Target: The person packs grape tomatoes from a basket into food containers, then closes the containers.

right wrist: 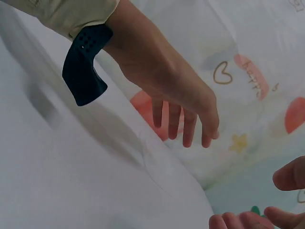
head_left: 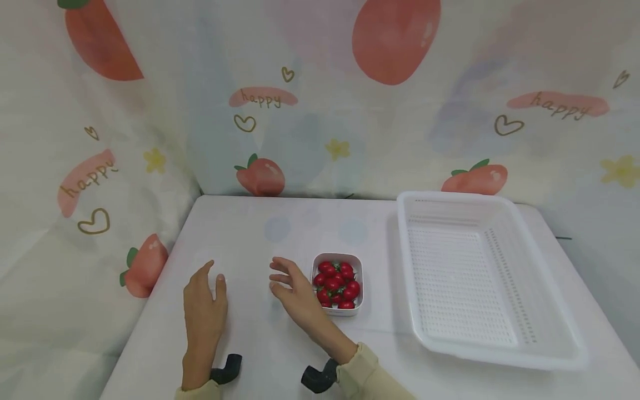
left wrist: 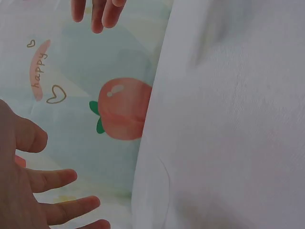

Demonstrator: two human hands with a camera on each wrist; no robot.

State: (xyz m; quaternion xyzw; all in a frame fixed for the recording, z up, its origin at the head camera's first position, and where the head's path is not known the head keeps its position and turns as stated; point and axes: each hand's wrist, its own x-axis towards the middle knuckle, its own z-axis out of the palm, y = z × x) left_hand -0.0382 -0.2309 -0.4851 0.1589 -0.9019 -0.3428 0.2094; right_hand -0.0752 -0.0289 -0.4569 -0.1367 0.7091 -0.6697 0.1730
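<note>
My left hand (head_left: 205, 308) hangs above the left part of the white table, fingers loosely bent and thumb apart, holding nothing. To its right my right hand (head_left: 301, 300) is also bare, its fingers spread and pointing left. Its wrist overlaps the lower left corner of a small white box (head_left: 345, 313) in the head view. Several cherry tomatoes (head_left: 334, 283), red with green stems, fill that box. In the left wrist view the left fingers (left wrist: 71, 210) are spread apart.
A large white perforated plastic basket (head_left: 465, 278) stands on the right side of the table (head_left: 240, 222). Behind and to the left hangs a printed cloth (head_left: 320, 139) with fruit and hearts. Dark curved devices (head_left: 320, 379) are strapped at both wrists.
</note>
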